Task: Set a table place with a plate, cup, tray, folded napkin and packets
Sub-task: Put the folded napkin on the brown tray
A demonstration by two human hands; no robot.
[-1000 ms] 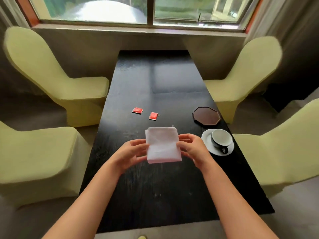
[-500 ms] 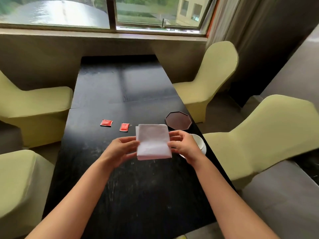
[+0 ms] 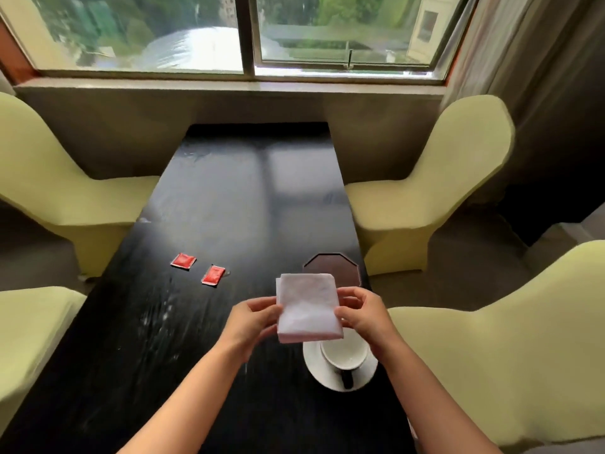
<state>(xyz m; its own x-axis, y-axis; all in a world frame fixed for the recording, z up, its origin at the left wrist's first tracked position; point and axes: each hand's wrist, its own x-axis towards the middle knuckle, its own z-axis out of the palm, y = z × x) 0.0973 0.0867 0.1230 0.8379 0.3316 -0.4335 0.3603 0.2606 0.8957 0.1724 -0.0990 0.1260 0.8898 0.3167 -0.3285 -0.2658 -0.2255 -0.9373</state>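
Note:
A white folded napkin [image 3: 307, 308] is held above the black table [image 3: 209, 322], pinched on its left edge by my left hand [image 3: 253, 317] and on its right edge by my right hand [image 3: 363, 314]. Just below it a white cup [image 3: 343, 353] with a dark handle sits on a white plate [image 3: 316, 363] near the table's right edge. A dark brown octagonal tray [image 3: 340, 267] lies beyond the napkin, partly hidden by it. Two red packets [image 3: 183, 260] [image 3: 212, 275] lie flat on the table to the left.
Four pale green covered chairs flank the table, two on the left [image 3: 65, 188] and two on the right [image 3: 435, 191]. A window [image 3: 248, 34] and a grey ledge close off the far end. A curtain [image 3: 540, 77] hangs at the right.
Both hands have carried the napkin to the right, from the table's middle to above the cup and plate. The camera view has swung about meanwhile.

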